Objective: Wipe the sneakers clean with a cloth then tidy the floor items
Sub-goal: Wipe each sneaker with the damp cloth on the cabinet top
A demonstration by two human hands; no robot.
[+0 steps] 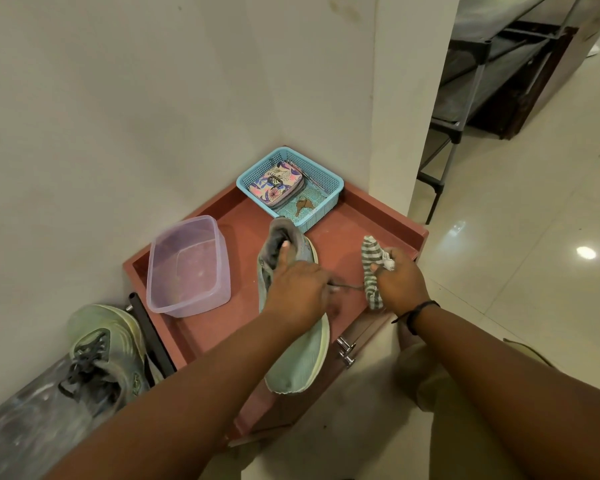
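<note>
Mint-green mesh fills the nearest part of my view: the sneaker (pixel 298 341) lies under my left hand (pixel 297 289), its toe pointing back at me and its heel toward the blue basket (pixel 326 178), so its long axis runs near to far. My left fingers curl round its collar, gripping it. Just to its right, not touching it, my right hand (pixel 400 282) clenches the striped cloth (pixel 371 268) (1 short sideways reach, I judge, brings cloth to shoe). Sneaker number 2 (pixel 101 348) waits far left
</note>
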